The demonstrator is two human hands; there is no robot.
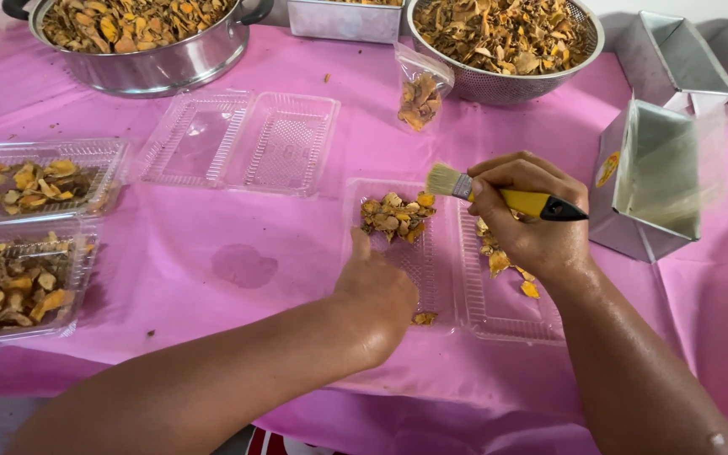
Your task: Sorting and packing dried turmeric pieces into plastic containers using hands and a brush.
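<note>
My right hand point(532, 221) grips a paintbrush point(499, 196) with a yellow and black handle, its pale bristles pointing left over an open clear plastic clamshell box point(444, 278). A small heap of dried yellow-brown slices point(393, 216) lies in the box's left half, and a few more slices point(499, 261) lie in its right half under my right hand. My left hand point(377, 291) rests on the near left part of the box with its fingers curled, thumb up beside the heap. Whether it holds anything is hidden.
An empty open clamshell point(242, 143) lies to the left. Two filled boxes point(23, 236) sit at the far left. A steel pot point(141, 38), a steel colander point(507, 38) and a small bag point(420, 93) hold more slices. Metal tins point(650, 177) stand right. Pink cloth point(238, 253) covers the table.
</note>
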